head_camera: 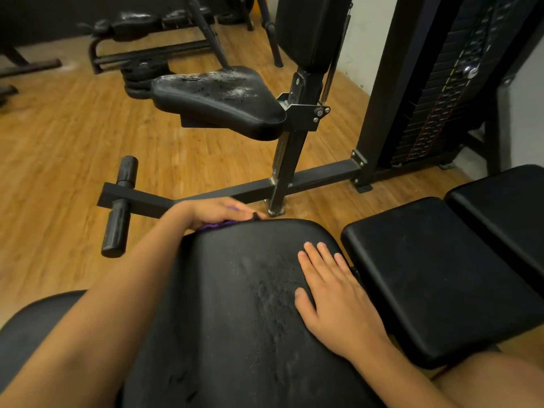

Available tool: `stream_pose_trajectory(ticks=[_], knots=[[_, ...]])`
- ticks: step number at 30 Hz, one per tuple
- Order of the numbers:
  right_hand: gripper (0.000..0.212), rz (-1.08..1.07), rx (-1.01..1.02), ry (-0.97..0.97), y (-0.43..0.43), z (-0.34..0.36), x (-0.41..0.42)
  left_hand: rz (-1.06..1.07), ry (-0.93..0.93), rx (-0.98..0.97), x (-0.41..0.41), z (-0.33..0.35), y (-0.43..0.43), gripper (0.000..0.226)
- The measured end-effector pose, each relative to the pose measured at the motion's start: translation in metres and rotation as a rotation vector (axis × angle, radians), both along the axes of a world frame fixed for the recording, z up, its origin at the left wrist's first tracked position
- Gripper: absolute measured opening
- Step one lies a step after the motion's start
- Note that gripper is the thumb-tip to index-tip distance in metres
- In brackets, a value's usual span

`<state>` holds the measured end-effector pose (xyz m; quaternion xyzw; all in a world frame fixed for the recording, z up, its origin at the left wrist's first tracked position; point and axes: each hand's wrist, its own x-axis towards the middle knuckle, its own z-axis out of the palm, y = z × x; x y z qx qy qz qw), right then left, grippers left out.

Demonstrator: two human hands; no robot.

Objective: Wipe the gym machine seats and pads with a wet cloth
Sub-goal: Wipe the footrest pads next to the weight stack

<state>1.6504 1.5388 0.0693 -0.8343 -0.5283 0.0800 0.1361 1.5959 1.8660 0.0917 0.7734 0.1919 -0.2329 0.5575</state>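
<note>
light: dim, warm | blur: left hand (219, 214) smeared | edges: wide-angle bowing | glare: none

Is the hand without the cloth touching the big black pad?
Touching. The head view shows the right hand lying flat on the black pad, palm down with fingers straight and no gap beneath.

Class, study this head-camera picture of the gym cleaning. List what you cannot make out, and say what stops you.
1. Purple cloth: head view, mostly hidden under the gripping left hand, which is motion-blurred; size and wetness unclear.
2. Near pad: near end cut off by the bottom edge and partly covered by the forearms.
3. Back pad: top cut off by the upper edge.
4. Weight stack: markings too small to read.
</note>
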Motion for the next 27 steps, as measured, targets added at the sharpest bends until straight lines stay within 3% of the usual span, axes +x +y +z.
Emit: stream_pose_trajectory(ticks=[5, 17, 21, 27], knots=[[0.066, 0.012, -0.012, -0.016, 0.002, 0.001, -0.003, -0.055, -0.045, 0.025, 0.035, -0.003, -0.025, 0.033], [0.063, 0.007, -0.057, 0.014, 0.0, 0.003, -0.002, 0.174, 0.002, 0.054, -0.042, -0.005, 0.011, 0.032], [0.063, 0.164, 0.017, 0.065, 0.033, 0.019, -0.033, 0.209, -0.025, 0.133, -0.031, 0.003, -0.005, 0.018], [0.064, 0.301, 0.013, -0.027, 0.088, 0.009, -0.075, 0.266, -0.101, 0.117, -0.056, 0.005, 0.006, 0.019]])
